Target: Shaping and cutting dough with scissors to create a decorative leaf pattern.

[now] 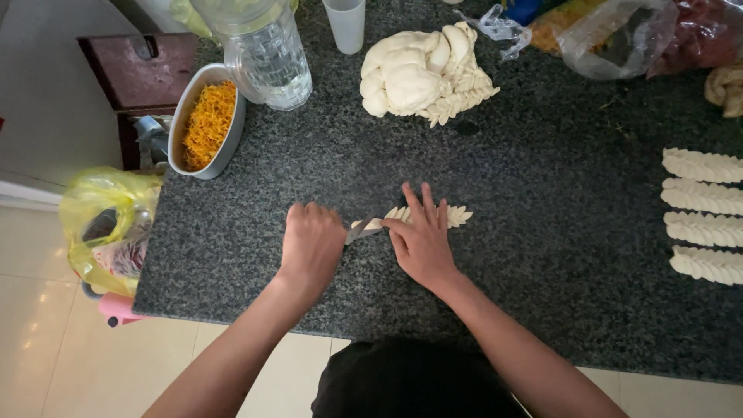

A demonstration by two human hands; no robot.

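A short braided strip of pale dough (457, 216) lies on the dark granite counter (542, 255) near its front edge. My right hand (422, 238) rests flat on the strip, fingers spread, pinning it down. My left hand (311, 246) is closed around a knife handle, and the grey knife blade (360, 230) angles against the strip's left end. A pile of braided and plain dough (422, 73) sits further back in the middle of the counter.
Several finished braided dough pieces (703, 215) lie in a column at the right edge. A grey oval dish of orange shreds (207, 120), a glass water jug (267, 50) and a plastic cup (346, 25) stand back left. Plastic bags (619, 31) at back right; yellow bag (101, 224) off the counter's left.
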